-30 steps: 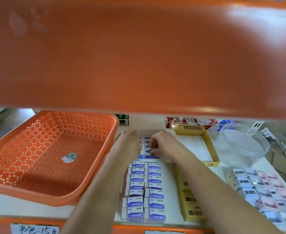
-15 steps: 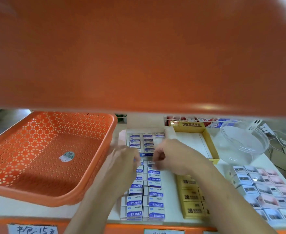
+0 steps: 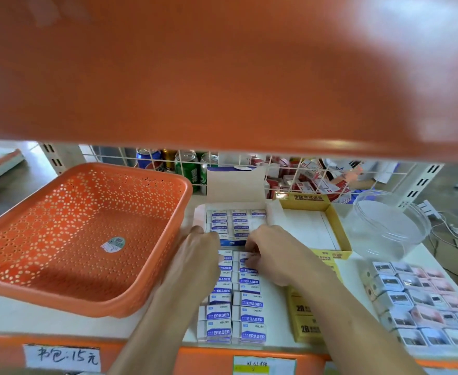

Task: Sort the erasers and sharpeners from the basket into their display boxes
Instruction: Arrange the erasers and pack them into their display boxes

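Observation:
The orange basket (image 3: 60,266) stands empty at the left. An open white display box (image 3: 236,185) at the centre back holds several blue-and-white erasers (image 3: 238,220). In front of it, two columns of the same erasers (image 3: 246,318) lie on the shelf. My left hand (image 3: 198,258) and my right hand (image 3: 273,253) are at the far end of these columns. The left thumb and fingers pinch the far eraser of the left column (image 3: 226,257). The right fingertips pinch the far eraser of the right column (image 3: 242,256).
An empty yellow 2B box (image 3: 333,215) and a clear plastic tub (image 3: 390,226) stand at the right. Yellow 2B packs (image 3: 303,323) lie beside the erasers, boxed sharpeners (image 3: 425,307) further right. An orange shelf (image 3: 222,71) hangs low overhead; a wire grid (image 3: 298,171) closes the back.
Both hands have drawn back from inside the display box to the far end of the eraser columns and closed on the erasers there. My view has tilted up.

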### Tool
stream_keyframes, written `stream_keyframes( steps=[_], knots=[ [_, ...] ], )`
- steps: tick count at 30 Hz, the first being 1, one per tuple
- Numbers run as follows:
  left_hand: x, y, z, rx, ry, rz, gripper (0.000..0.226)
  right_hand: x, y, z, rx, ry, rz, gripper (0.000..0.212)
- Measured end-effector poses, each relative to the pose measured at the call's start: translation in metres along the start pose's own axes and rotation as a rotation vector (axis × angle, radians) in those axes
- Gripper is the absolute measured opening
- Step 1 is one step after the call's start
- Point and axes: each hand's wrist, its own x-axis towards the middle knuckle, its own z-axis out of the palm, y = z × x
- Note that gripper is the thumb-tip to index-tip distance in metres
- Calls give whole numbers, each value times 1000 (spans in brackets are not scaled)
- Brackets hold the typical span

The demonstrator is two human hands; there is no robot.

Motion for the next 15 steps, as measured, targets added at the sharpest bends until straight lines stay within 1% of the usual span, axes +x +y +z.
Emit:
stream_keyframes(
  steps=[7, 10, 13, 15],
  knots=[
    [0, -3, -1, -68, -26, 21, 14, -3, 5, -6, 110, 21, -16, 10],
    [3, -5, -2, -93, -38, 49, 16, 1, 12, -18, 183, 80, 3, 8],
    [4, -5, -4, -71, -37, 63, 15, 17, 21, -26, 154, 186, 75, 7],
    [3, -5, -5, -58, -30, 80, 14, 32, 25, -25, 75, 231, 118, 8]
  ],
)
